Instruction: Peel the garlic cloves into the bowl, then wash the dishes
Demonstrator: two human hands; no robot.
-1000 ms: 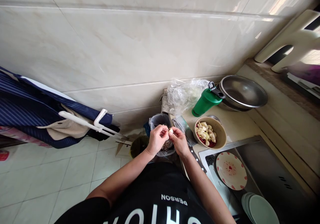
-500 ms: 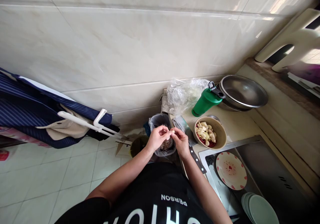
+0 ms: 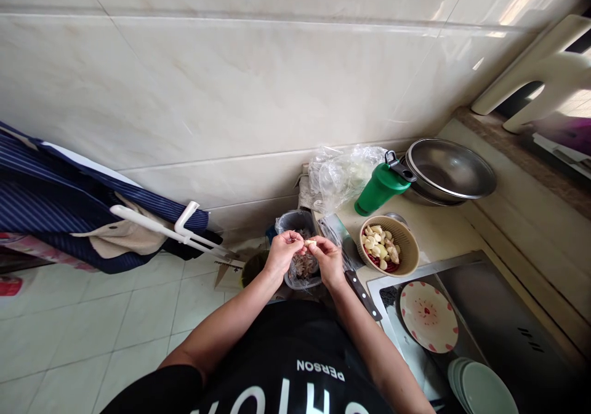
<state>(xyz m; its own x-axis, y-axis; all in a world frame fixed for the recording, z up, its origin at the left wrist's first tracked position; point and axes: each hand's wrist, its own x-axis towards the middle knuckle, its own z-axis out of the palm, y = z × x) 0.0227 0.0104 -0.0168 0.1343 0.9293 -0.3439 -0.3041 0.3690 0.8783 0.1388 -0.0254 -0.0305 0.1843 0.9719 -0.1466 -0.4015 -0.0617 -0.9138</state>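
Over a lined bin with scraps inside, both hands meet at a small pale garlic clove. My right hand pinches the clove between thumb and finger. The fingers of my left hand are pinched together at the clove's left end; what they grip is too small to make out. To the right, a beige basket holds peeled cloves and something red beneath them. Between my right hand and the basket lies a knife with a dark handle.
On the counter stand a green bottle, a clear plastic bag and metal bowls. A patterned plate and green dishes are at the sink. Clothes and a white rail are at left.
Both hands have shifted slightly left and moved a little apart. The clove shows more clearly between them, and more of the scraps in the bin is visible.
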